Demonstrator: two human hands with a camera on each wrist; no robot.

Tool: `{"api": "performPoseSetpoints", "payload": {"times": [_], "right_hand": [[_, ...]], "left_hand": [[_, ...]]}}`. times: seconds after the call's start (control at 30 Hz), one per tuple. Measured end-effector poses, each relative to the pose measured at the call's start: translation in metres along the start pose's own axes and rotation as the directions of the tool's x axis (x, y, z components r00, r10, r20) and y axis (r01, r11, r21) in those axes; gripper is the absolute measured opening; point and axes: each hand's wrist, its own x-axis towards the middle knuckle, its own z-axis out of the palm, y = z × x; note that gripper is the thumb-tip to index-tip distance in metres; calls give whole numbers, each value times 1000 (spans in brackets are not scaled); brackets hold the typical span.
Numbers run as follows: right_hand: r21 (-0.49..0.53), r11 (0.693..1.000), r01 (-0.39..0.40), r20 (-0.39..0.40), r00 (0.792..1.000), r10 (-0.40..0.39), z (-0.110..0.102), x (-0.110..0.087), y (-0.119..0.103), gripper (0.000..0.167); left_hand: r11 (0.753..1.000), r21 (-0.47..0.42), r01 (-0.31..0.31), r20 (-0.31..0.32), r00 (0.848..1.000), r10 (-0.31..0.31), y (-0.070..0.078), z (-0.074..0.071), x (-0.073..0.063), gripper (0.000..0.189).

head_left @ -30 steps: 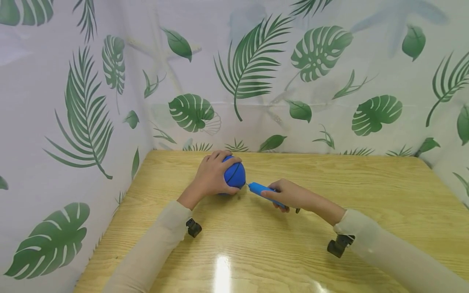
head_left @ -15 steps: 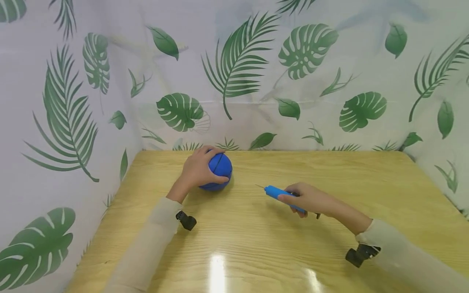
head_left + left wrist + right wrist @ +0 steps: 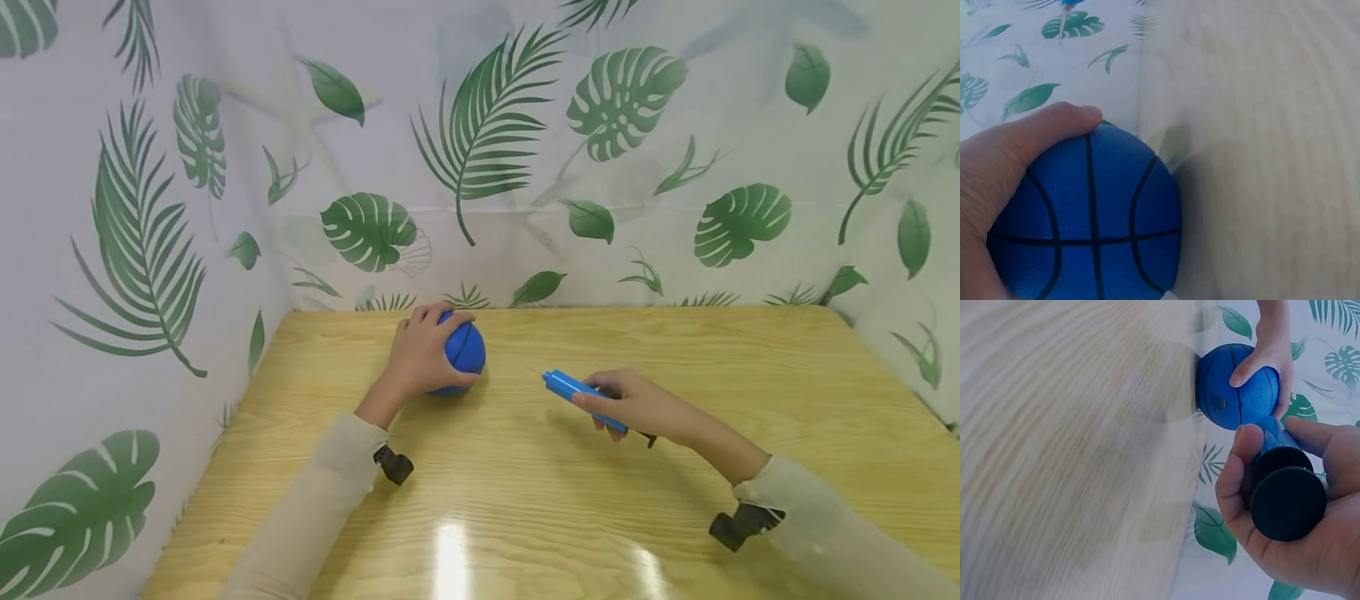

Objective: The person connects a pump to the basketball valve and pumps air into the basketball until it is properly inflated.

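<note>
A small blue basketball (image 3: pixel 467 350) with black seams rests on the table's far left part. My left hand (image 3: pixel 422 348) grips it from the left, thumb toward the front and fingers over the top; in the left wrist view the ball (image 3: pixel 1104 212) sits against that hand. To the right, above the tabletop, my right hand (image 3: pixel 637 402) holds a blue hand pump (image 3: pixel 567 387) slantwise. Its thin needle (image 3: pixel 534 370) points at the ball, with a gap between them. The pump's black round end (image 3: pixel 1288 503) faces the right wrist camera.
The light wooden table (image 3: pixel 540 500) ends at a white backdrop (image 3: pixel 510 267) printed with green leaves, which also stands along the left and right sides. A black wrist camera (image 3: pixel 393 464) is on the left sleeve, another wrist camera (image 3: pixel 744 525) on the right one.
The pump has moved right, its needle going from the ball's side to clear of it. The ball, in the left hand, went slightly left, then back right and turned a little.
</note>
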Motion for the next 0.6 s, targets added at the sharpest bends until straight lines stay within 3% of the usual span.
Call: {"api": "performPoseSetpoints", "payload": {"times": [0.37, 0.6], "right_hand": [[34, 999, 2, -24, 1000, -1, 0, -1, -3, 42], [44, 999, 23, -28, 999, -21, 1, 1, -5, 40]], "left_hand": [[996, 85, -30, -57, 998, 35, 11, 4, -4, 89], [997, 58, -43, -68, 997, 47, 11, 3, -10, 90]]}}
